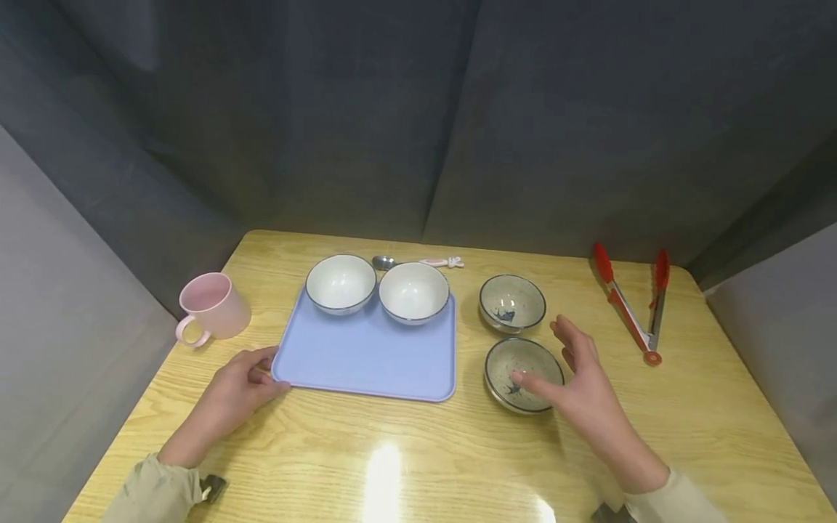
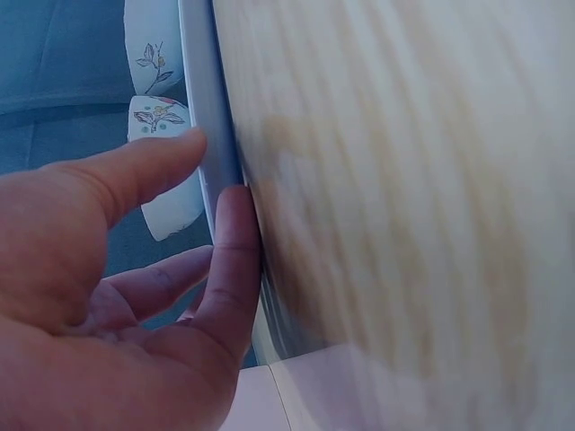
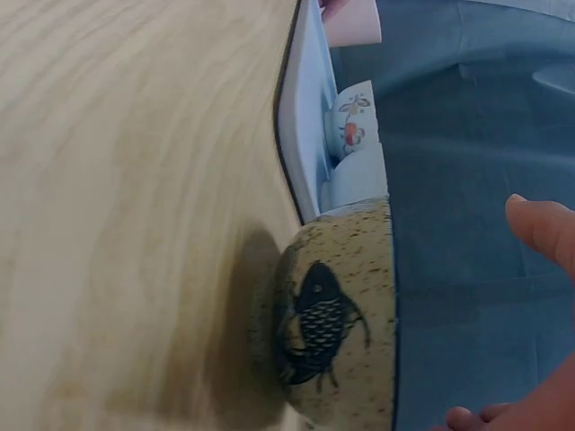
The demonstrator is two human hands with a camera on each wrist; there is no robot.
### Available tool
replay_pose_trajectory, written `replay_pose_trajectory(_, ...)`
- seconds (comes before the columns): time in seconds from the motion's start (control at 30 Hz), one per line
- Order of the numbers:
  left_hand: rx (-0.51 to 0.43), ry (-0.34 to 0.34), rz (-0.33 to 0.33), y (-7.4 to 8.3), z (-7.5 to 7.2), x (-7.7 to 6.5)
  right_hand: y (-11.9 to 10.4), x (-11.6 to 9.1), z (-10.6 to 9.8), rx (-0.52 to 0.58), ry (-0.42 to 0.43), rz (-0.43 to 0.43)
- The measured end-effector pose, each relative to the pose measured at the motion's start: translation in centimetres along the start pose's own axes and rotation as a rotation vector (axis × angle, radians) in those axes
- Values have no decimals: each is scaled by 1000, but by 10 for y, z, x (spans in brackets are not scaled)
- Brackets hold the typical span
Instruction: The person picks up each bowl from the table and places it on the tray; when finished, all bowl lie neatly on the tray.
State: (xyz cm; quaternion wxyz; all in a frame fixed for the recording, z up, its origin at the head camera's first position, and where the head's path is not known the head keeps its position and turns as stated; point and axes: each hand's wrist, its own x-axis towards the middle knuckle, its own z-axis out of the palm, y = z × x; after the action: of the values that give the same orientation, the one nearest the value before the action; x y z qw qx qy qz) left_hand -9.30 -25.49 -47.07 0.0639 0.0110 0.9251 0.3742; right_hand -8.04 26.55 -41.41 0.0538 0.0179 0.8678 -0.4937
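My left hand (image 1: 232,392) holds the front left corner of a blue tray (image 1: 366,363), thumb at its front edge and fingers at its left side. Two white bowls (image 1: 341,284) with dark rims stand side by side on the tray's back part; the left wrist view shows a plant drawing on one bowl (image 2: 160,117). My right hand (image 1: 591,396) hovers at the nearer speckled grey bowl (image 1: 516,363), thumb over its inside and fingers spread apart. A dark fish decorates this bowl's outside (image 3: 359,269). Just behind it stands a second speckled bowl (image 1: 516,294).
A pink mug (image 1: 219,305) stands at the left table edge. Behind the tray lies a spoon (image 1: 441,262) with a pink and white handle. Red-tipped tongs (image 1: 631,319) lie spread at the right. Dark cloth (image 1: 366,123) hangs behind the wooden table (image 1: 314,450).
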Motion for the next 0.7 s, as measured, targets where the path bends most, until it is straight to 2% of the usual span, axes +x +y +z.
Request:
replay_pose_trajectory(0.23, -2, 3, 3, -1, 0, 0, 11, -6, 6, -13, 26, 1)
replay_pose_trajectory(0.7, -5, 0, 3, -3, 0, 1, 26, -18, 19, -73, 43, 84)
